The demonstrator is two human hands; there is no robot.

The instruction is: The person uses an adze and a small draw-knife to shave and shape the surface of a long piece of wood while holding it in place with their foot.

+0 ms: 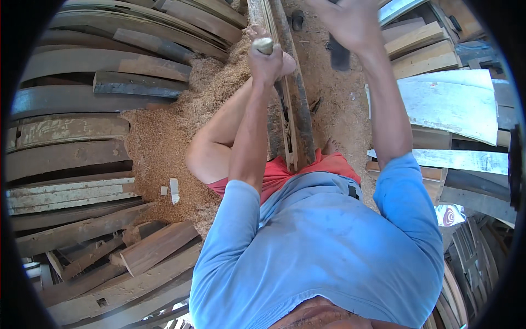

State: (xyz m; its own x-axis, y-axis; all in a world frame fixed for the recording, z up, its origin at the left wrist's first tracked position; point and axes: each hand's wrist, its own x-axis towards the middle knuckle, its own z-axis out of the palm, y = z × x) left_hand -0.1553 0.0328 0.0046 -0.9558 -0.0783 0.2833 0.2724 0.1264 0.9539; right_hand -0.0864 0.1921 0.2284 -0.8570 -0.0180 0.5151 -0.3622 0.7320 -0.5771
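Where the view begins at the left, weathered planks (71, 137) lie stacked in rows, and a bed of sawdust (164, 137) spreads beside them with two small pale offcuts (171, 190) resting on it. Toward the middle, the left hand (267, 60) is raised, its fingers wrapped tight around a pale wooden handle (263, 45); the tool's working end is hidden behind the hand. Below it, a long narrow strip of wood (287, 104) runs away from the person, lying on the sawdust between the knees, with a bare foot (329, 146) just beside it. Further right, the right hand (348, 22) is lifted with its fingers loosely spread, gripping nothing; a dark block (339, 55) shows just below it. More boards (449, 104) lie at the far right. Likely hazards: a downward stroke may glance off the narrow strip toward the bare foot, since the strip looks unclamped and the loose sawdust lets it shift.
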